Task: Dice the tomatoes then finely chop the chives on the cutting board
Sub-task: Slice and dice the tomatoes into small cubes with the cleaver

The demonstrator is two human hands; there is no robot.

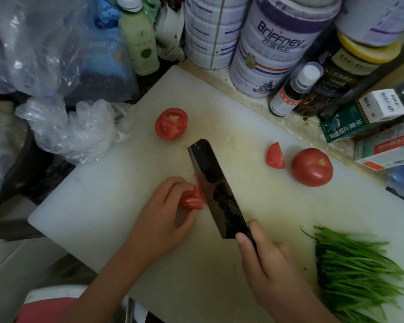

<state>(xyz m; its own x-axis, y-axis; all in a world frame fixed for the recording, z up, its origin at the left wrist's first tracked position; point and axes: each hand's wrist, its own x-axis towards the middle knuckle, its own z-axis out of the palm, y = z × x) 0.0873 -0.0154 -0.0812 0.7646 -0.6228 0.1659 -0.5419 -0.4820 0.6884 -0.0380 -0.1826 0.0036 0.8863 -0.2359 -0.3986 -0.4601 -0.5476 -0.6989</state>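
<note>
On the white cutting board [117, 190] my left hand [163, 213] grips a sliced tomato piece [191, 199] with curled fingers. My right hand [264, 257] holds the handle of a dark cleaver [217, 190], whose blade stands against the right side of that piece. A tomato half [171, 123] lies cut side up at the far side of the board. A tomato wedge [275, 156] and a whole tomato [311, 167] sit to the right. A bundle of green chives [357, 271] lies at the board's near right corner.
Large tins [278, 43], bottles [294, 89] and small boxes [369, 113] crowd the counter behind the board. Crumpled plastic bags [72, 129] lie at the board's left edge, with a green bottle [140, 40] behind them.
</note>
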